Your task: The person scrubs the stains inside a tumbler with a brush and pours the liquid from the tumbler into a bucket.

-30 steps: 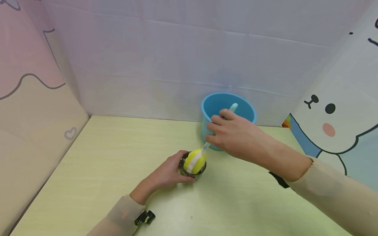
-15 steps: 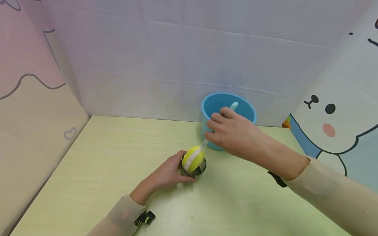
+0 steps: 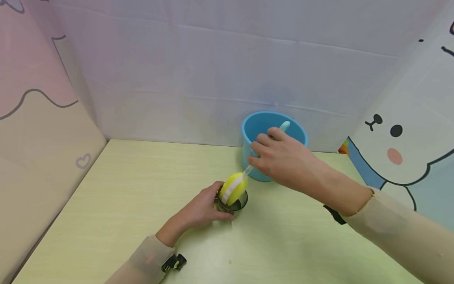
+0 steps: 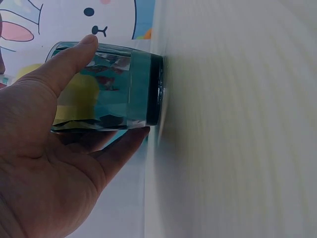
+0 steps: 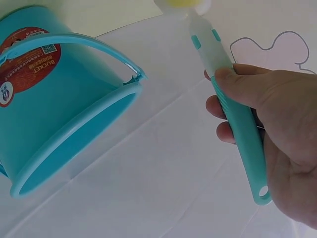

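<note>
A dark tinted, see-through glass (image 4: pixel 114 84) stands upright on the table, and my left hand (image 3: pixel 201 208) grips it round the side, thumb and fingers on opposite walls. My right hand (image 3: pixel 283 157) holds a sponge cup brush by its teal handle (image 5: pixel 242 134), which slants up and to the right. The brush's yellow and white sponge head (image 3: pixel 234 188) sits tilted in the mouth of the glass, its upper part above the rim. Through the glass wall in the left wrist view, the lower part of the sponge shows yellow.
Behind my right hand a blue bucket (image 3: pixel 252 127) stands near the back wall; its carry handle and red label (image 5: pixel 37 59) show in the right wrist view. Printed cloth walls (image 3: pixel 227 71) border the pale wooden table (image 3: pixel 149 165) at the back and sides.
The sponge head has risen a little and tilted inside the glass, so more of the glass's mouth shows. My right hand has shifted slightly up with the brush; my left hand stays put.
</note>
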`<state>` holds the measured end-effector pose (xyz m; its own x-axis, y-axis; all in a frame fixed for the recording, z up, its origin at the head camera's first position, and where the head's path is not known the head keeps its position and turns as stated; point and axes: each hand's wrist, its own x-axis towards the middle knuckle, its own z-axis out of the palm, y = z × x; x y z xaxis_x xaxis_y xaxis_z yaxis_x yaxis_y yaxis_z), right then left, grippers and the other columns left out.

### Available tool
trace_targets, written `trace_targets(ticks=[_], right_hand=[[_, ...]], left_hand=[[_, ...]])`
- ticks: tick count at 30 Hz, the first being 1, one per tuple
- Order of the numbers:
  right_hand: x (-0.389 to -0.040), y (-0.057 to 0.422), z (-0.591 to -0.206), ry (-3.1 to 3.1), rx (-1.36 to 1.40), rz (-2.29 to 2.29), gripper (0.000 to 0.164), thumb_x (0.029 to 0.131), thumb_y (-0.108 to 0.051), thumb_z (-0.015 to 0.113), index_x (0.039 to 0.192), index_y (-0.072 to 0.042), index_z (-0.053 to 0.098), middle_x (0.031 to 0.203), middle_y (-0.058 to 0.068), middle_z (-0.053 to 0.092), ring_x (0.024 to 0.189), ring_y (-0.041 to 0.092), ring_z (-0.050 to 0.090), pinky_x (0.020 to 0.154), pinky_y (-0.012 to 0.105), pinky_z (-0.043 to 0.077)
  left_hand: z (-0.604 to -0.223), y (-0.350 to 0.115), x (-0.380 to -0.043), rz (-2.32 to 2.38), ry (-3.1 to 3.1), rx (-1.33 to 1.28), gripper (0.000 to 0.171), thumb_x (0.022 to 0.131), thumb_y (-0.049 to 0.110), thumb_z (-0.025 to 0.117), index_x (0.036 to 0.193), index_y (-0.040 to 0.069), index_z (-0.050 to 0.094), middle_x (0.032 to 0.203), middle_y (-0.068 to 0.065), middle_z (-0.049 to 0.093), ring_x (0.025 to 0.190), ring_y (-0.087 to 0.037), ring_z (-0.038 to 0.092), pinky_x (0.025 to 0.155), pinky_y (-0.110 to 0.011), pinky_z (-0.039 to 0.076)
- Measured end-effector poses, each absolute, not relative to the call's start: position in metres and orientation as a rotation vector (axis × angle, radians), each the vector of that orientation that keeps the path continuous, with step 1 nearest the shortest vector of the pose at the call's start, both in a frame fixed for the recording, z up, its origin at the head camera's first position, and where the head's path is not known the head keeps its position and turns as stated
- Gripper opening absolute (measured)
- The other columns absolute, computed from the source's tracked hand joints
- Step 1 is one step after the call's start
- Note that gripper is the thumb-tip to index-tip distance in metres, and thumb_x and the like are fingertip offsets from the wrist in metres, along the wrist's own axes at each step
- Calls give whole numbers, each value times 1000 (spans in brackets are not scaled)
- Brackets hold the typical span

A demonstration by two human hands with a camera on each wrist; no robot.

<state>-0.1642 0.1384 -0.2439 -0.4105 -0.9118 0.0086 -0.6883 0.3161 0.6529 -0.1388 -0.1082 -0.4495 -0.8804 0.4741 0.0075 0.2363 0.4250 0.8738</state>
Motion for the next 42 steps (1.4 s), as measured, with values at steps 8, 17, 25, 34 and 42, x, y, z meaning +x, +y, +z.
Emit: trace_targets(ticks=[8,17,25,34,42], right_hand=[[-164,142,-242,-2216,1404,-820,25,91,-34,87,107,-18,76,95,6,61,92,27,52,88,45,41],[-161,145,-237,-2264,1398,-830,24,90,-30,88,106,-18,75,94,5,61,91,27,52,87,45,40],[-155,146,-230,-2298,1394,-853,27,86,-27,92,106,-19,76,96,5,63,94,26,54,88,45,41],[-152,149,-227,-2300,1409,-837,24,86,-27,92,103,-19,76,88,4,57,89,25,51,86,44,40],[-149,149,-225,-2320,1428,-822,28,85,-32,92,107,-21,78,88,3,57,90,25,51,86,44,40]], left_hand=[[-449,-108,-138,1400,2477,613,94,80,33,97,153,5,44,136,-5,63,125,-21,61,108,-46,49],[-449,-108,-138,1413,2478,626,92,79,31,97,152,6,46,137,-4,63,127,-22,60,110,-46,48],[-450,-108,-138,1406,2489,625,93,80,32,97,153,8,46,139,-2,63,129,-21,59,112,-46,46],[-449,-108,-138,1380,2499,619,93,80,32,97,154,9,45,142,-2,61,133,-23,57,113,-47,46],[-447,-107,-138,1384,2500,620,92,80,31,97,154,9,46,142,-3,61,132,-23,57,112,-46,46]])
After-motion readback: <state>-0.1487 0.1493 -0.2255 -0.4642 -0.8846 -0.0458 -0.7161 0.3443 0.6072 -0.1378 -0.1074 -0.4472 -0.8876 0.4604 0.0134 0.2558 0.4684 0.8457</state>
